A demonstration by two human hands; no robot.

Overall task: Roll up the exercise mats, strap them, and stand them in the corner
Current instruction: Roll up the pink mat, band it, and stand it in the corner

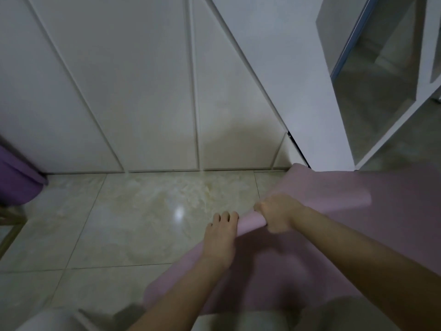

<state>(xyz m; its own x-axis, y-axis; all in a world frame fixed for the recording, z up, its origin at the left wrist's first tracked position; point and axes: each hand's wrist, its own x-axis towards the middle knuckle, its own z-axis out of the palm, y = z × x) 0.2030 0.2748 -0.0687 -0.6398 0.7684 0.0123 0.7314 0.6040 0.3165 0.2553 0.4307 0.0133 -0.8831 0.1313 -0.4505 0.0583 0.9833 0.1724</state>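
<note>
Pink foam, basically: the pink mat point(393, 199) lay mostly flat on the tiled floor point(131, 223), running off to the right. Only its end near the wall was curled over into a skinny roll point(250, 223). The right hand point(276, 215) was wrapped round that roll, fingers curled over the top. The left hand point(220, 237) sat flat just beside the roll's open end with fingers straight, resting on the mat's edge, though I couldn't quite tell if it touched the roll itself.

The mat looked light, soft and springy, so I'd guess it wants to unroll the second you let go, and the first turns could easily go crooked. The best hold seemed to be both hands spread wide on top of the roll, pressing down while pushing. A purple mat point(16, 177) sat by the cabinet doors point(143, 91) at far left.
</note>
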